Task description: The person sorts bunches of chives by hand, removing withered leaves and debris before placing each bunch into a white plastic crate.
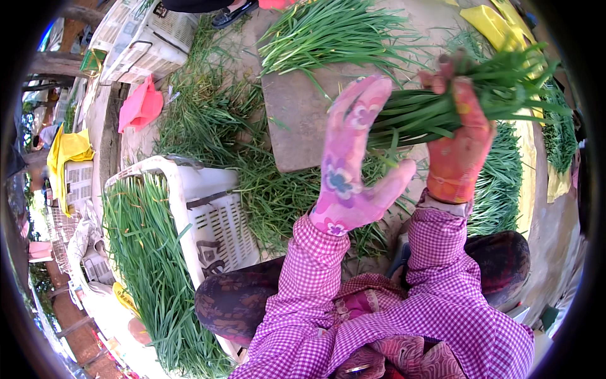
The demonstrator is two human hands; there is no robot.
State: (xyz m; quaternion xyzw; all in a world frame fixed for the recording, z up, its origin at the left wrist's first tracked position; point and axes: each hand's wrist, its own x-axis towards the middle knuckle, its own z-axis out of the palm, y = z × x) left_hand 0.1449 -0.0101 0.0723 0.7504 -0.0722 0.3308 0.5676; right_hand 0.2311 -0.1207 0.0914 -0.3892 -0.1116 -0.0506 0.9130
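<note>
My right hand (464, 136), in an orange-red glove, is closed round a bunch of garlic chives (413, 114) and holds it up at the right. The bunch lies sideways, one end pointing to my left hand and the other fanning out past my right. My left hand (350, 170), in a pink flowered glove, is raised beside the left end of the bunch. Its fingers are stretched up and the thumb stands apart; nothing is in its grip. Below and behind the bunch is a flat grey-brown board (293, 123), with a pile of garlic chives (334, 38) on its far end.
A white plastic crate (224, 234) packed with chives stands at my left. Loose green leaves (202, 120) litter the ground. More chives (499, 189) lie at my right by yellow sheeting (492, 25). White crates (151, 44) and a pink bag (141, 104) are far left. Another person's shoe (233, 14) shows ahead.
</note>
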